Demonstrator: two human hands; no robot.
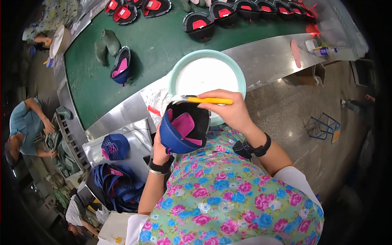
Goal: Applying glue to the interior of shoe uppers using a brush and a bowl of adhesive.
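Note:
My left hand (pixel 159 147) grips a blue shoe upper (pixel 171 134) from its left side, with the black inside and pink pieces facing up. In my right hand (pixel 230 109) is a brush (pixel 210 100) with a yellow handle. Its whitish bristles lie at the upper's far edge; whether they touch it I cannot tell. Just beyond stands a pale green basin (pixel 241 77) holding a white liquid (pixel 206 75). Another blue upper (pixel 121 67) with a pink piece stands on the green tabletop (pixel 149 53), beside grey-green shoe lasts (pixel 110 41).
Dark uppers with red pieces (pixel 199 26) line the table's far side. At lower left lie a single blue upper (pixel 115 147) and a heap of blue uppers (pixel 116 183). A blue-framed stool (pixel 325 127) stands right. Other people work at left, one in a light blue top (pixel 25 122).

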